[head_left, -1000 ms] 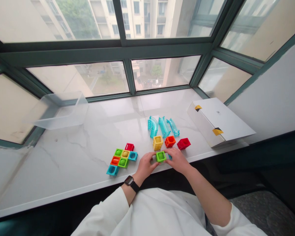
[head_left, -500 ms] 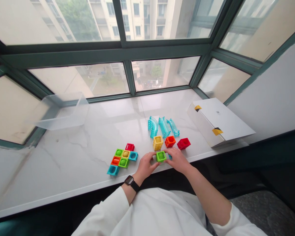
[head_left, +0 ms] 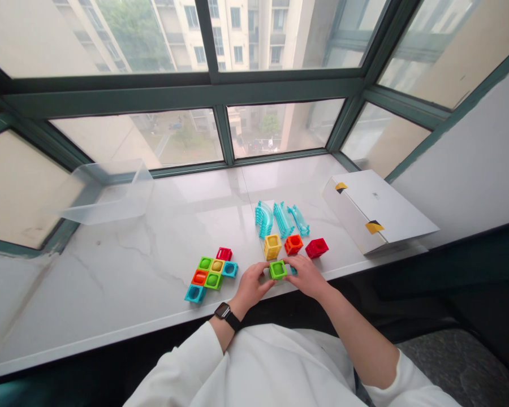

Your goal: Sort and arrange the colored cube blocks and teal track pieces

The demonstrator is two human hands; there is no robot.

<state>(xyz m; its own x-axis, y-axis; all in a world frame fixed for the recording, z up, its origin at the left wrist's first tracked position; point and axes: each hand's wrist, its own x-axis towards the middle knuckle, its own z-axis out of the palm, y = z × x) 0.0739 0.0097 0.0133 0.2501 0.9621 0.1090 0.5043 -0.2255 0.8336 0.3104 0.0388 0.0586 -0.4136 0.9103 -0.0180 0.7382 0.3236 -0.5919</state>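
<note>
A green cube block [head_left: 277,269] sits at the near edge of the white marble sill [head_left: 152,254], gripped from both sides. My left hand [head_left: 251,286] pinches its left side, and my right hand [head_left: 306,274] closes on its right side, where a bit of blue block shows. Just behind stand a yellow cube [head_left: 272,246], an orange cube [head_left: 293,243] and a red cube [head_left: 316,247]. Three clear blue curved track pieces [head_left: 280,218] lie behind those. To the left is a flat cluster of joined coloured cubes [head_left: 212,273].
A clear plastic bin [head_left: 106,192] stands at the back left by the window. A white cardboard box [head_left: 375,209] lies at the right end of the sill. I wear a black watch [head_left: 225,314] on the left wrist.
</note>
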